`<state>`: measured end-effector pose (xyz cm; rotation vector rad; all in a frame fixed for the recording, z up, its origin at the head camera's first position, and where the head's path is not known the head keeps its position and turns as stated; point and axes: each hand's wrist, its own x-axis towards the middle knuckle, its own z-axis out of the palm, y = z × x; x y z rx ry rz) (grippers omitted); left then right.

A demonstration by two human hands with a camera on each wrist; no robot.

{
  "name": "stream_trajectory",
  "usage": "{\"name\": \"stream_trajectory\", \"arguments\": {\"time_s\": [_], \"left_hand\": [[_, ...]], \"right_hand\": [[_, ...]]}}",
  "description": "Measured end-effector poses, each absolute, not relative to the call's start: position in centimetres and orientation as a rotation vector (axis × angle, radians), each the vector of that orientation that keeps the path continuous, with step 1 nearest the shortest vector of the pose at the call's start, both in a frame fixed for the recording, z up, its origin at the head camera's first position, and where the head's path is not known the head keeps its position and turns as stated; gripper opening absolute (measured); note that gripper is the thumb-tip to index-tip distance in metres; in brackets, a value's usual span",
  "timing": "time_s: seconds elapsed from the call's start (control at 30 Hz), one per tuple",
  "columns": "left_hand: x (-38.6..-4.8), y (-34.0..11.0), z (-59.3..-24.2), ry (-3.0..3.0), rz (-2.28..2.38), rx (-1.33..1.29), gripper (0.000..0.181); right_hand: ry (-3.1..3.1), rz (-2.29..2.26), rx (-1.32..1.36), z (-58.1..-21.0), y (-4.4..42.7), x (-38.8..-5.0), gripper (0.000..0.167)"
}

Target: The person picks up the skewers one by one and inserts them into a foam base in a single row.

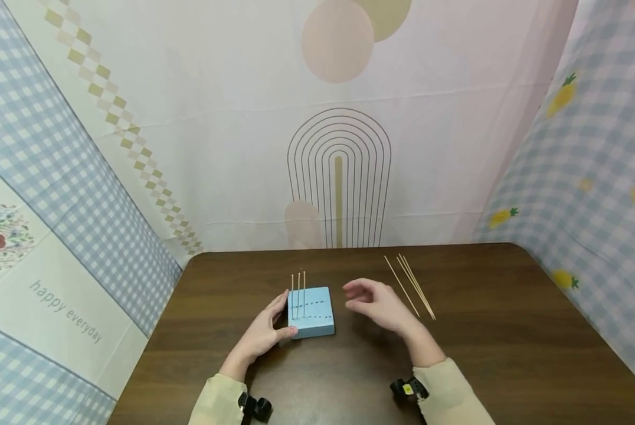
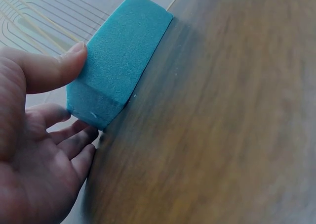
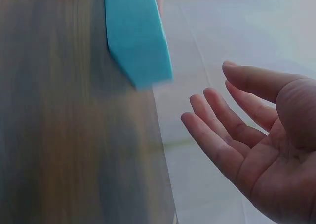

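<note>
Sticks (image 1: 416,288) on bench (image 1: 339,383), slanting lower-right, lie right of right hand (image 1: 383,306), fingers (image 3: 212,144) empty, relaxed; left hand (image 1: 262,332) grips block (image 1: 316,327).

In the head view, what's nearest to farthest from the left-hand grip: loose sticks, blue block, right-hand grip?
1. Blue block: touching the left-hand grip.
2. Right-hand grip: right of the block, apart from it.
3. Loose sticks: farther right, on the table.

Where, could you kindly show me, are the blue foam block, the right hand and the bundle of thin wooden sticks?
Blue foam block (image 1: 313,309): head view, top face.
Right hand (image 1: 382,305): head view, back of the hand.
Bundle of thin wooden sticks (image 1: 416,287): head view, midway along.
</note>
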<state>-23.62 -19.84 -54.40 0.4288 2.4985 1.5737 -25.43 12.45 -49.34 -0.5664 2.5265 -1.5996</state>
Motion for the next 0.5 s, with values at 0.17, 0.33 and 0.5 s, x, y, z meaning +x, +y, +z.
{"name": "stream_trajectory", "arguments": {"time_s": [0.17,0.33,0.5], "left_hand": [[-23.7,-19.8,-54.6,2.500,1.576,0.430,0.095],[-23.8,-19.9,-54.8,2.507,1.581,0.431,0.095],[-23.8,-19.9,-54.6,2.502,1.574,0.427,0.095]], "right_hand": [[2.590,-1.607,-0.457,-49.7,17.6,-26.0,0.035],[2.647,-1.584,-0.315,-50.0,21.8,-26.5,0.038],[2.737,-1.515,-0.184,-50.3,24.9,-26.8,0.035]]}}
